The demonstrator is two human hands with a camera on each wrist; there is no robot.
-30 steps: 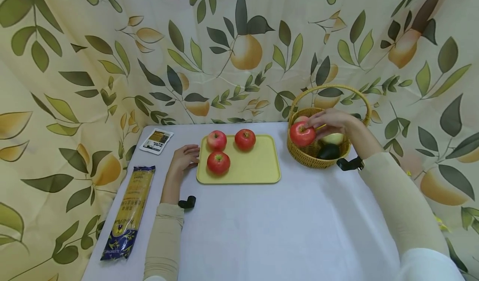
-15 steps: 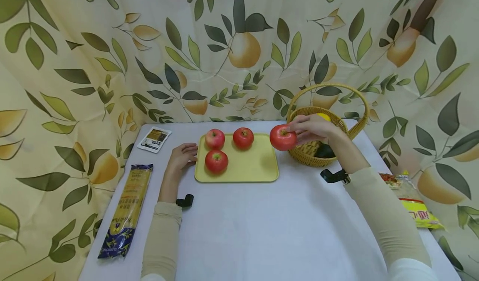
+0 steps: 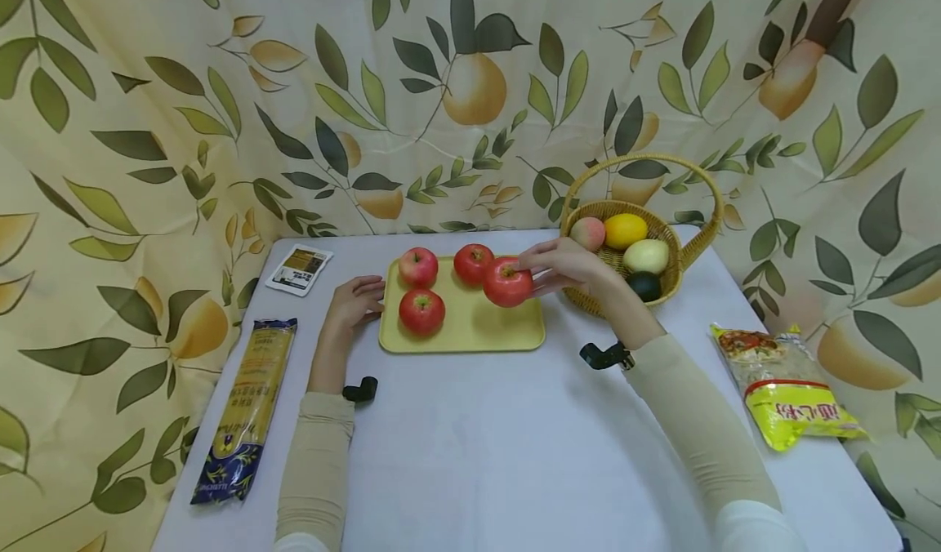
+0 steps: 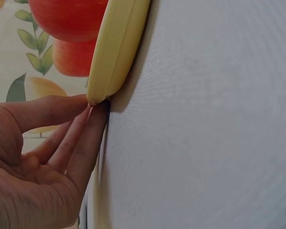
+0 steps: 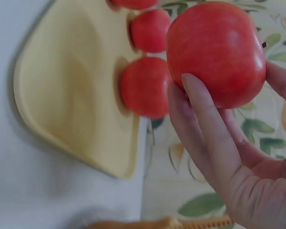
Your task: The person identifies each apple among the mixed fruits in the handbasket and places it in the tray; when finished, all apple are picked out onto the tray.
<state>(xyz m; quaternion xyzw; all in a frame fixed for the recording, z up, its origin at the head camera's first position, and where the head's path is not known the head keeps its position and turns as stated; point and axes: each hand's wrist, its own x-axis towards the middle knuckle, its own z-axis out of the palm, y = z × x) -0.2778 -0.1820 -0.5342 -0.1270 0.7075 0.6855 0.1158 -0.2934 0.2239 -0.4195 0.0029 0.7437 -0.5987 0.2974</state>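
My right hand (image 3: 562, 264) grips a red apple (image 5: 217, 52) between thumb and fingers, above the right part of the yellow tray (image 3: 478, 336). In the right wrist view that apple is clear of the tray surface. Three more red apples lie on the tray: one at the back left (image 3: 418, 267), one at the back middle (image 3: 474, 264) and one at the front left (image 3: 422, 312). At the tray's left edge, my left hand (image 3: 356, 303) pinches the rim; the left wrist view shows its thumb (image 4: 57, 110) and fingertips meeting there.
A wicker basket (image 3: 623, 209) with a tall handle holds a peach (image 3: 588, 233), a lemon (image 3: 626, 230), a pale round item (image 3: 646, 255) and a dark green one (image 3: 644, 286). Spaghetti (image 3: 246, 409) and a small white packet (image 3: 300, 269) lie left, a yellow bag (image 3: 790, 389) right.
My right hand has carried the red apple leftward, out of the basket and over the tray. The left hand stays at the tray's edge. The view has shifted slightly.
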